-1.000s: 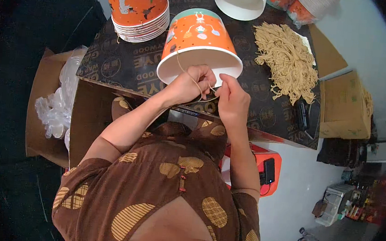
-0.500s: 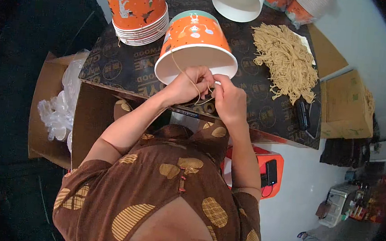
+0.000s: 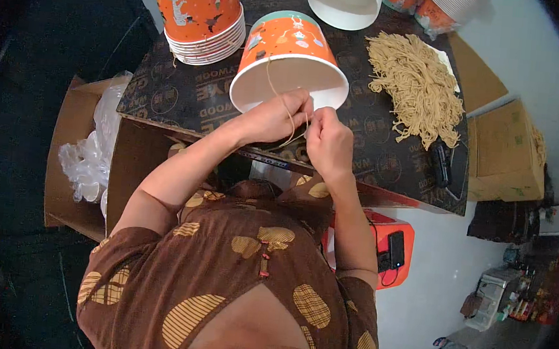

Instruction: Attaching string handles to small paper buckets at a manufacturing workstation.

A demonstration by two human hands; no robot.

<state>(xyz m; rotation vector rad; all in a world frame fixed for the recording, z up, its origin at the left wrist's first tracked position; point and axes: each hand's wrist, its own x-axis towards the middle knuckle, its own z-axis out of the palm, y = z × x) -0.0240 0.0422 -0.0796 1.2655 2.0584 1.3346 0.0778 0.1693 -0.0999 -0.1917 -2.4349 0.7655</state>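
An orange paper bucket (image 3: 283,38) with a green base band lies on its side on the table, its white open mouth toward me. From its rim hangs a thin tan cord (image 3: 272,82), looping down past my left hand (image 3: 276,116). That hand is closed in a pinch on the cord, in front of the bucket's mouth. Beside it my right hand (image 3: 330,139) is also pinched, fingertips at the bucket's lower rim, with cord running between the two hands. The exact spot under the fingertips is hidden.
A stack of similar buckets (image 3: 202,27) stands at the left, and a white bucket (image 3: 345,6) lies behind. Tan cords (image 3: 415,83) are heaped at the right, beside a black tool (image 3: 439,164). Cardboard boxes (image 3: 503,149) flank the dark table (image 3: 187,101); one holds clear plastic (image 3: 90,159).
The bucket has turned a little and shifted slightly right. My hands have stayed close together at its rim; the right fingers have closed in more tightly.
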